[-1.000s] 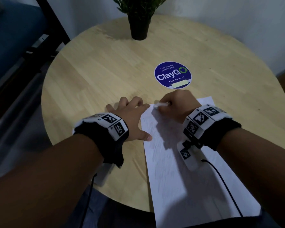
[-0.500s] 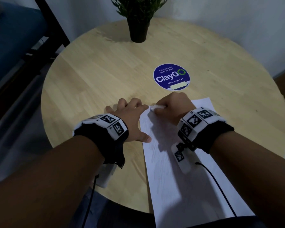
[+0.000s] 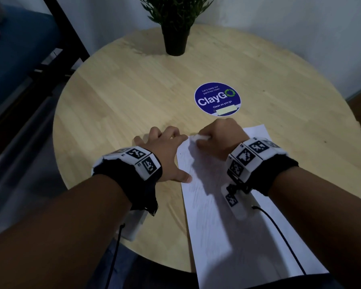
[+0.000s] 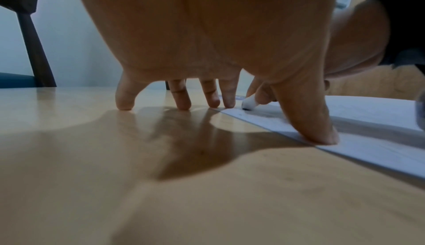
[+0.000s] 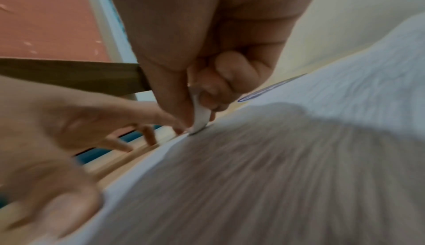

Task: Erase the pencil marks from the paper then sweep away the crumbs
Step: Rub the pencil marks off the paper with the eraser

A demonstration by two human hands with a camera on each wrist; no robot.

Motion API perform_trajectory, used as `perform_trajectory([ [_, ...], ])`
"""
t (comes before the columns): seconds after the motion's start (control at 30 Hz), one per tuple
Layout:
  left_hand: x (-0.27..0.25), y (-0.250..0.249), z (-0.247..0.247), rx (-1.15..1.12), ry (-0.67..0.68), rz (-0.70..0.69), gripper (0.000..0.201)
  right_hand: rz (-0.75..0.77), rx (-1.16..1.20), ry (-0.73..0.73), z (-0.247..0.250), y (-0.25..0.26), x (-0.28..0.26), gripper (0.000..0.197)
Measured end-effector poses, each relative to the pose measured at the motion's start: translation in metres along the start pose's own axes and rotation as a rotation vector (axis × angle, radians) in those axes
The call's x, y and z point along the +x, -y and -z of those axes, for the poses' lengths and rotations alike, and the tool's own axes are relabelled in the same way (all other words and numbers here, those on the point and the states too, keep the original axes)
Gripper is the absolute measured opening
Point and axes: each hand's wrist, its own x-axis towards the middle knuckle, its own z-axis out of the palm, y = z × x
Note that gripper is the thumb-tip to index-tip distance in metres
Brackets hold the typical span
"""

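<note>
At the far left corner of the paper (image 3: 227, 205), the right hand (image 3: 219, 140) is pinching a white eraser (image 3: 200, 137), its darkened tip (image 4: 247, 107) touching the sheet just beside the left hand (image 3: 165, 153), which is lying open, thumb (image 4: 317, 132) pressing the near edge and fingertips (image 4: 228, 103) resting on the tabletop (image 3: 123, 101). Faint pencil marks (image 3: 198, 180) are running down the sheet's long axis toward the person, so erasing strokes likely need to work back that way.
</note>
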Motion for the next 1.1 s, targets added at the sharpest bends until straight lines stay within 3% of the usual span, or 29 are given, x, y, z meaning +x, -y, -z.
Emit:
perform_trajectory([
  [0.1, 0.0, -0.001, 0.0, 0.002, 0.004, -0.008, 0.097, 0.064, 0.004, 0.062, -0.004, 0.004, -0.008, 0.036],
  [0.2, 0.001, -0.002, 0.0, 0.013, 0.004, -0.009, 0.099, -0.01, 0.045, -0.003, 0.003, -0.007, 0.0, 0.035],
  [0.33, 0.0, -0.002, -0.001, 0.031, 0.0, -0.04, 0.091, 0.039, 0.017, 0.031, -0.004, -0.002, -0.006, 0.037],
  [0.47, 0.001, -0.003, 0.002, 0.042, 0.023, -0.043, 0.096, -0.032, 0.073, -0.044, 0.004, -0.013, -0.004, 0.036],
  [0.53, 0.001, -0.003, 0.003, 0.043, 0.02, -0.038, 0.096, -0.006, 0.048, -0.014, 0.001, -0.01, -0.007, 0.043],
  [0.6, 0.001, -0.002, 0.002, 0.044, 0.016, -0.036, 0.095, 0.026, 0.035, 0.004, -0.003, -0.007, -0.01, 0.038],
  [0.7, 0.001, -0.003, 0.002, 0.052, 0.017, -0.042, 0.099, -0.044, 0.041, -0.032, 0.003, -0.013, -0.007, 0.031],
  [0.87, 0.001, -0.003, 0.002, 0.064, 0.016, -0.048, 0.094, 0.037, -0.023, 0.026, 0.002, -0.008, -0.009, 0.045],
  [0.97, 0.002, -0.003, 0.003, 0.059, 0.026, -0.048, 0.095, -0.014, -0.053, -0.03, 0.009, -0.015, -0.005, 0.041],
  [1.1, 0.004, -0.002, 0.003, 0.063, 0.018, -0.053, 0.094, 0.079, -0.096, 0.033, 0.003, -0.007, -0.007, 0.034],
])
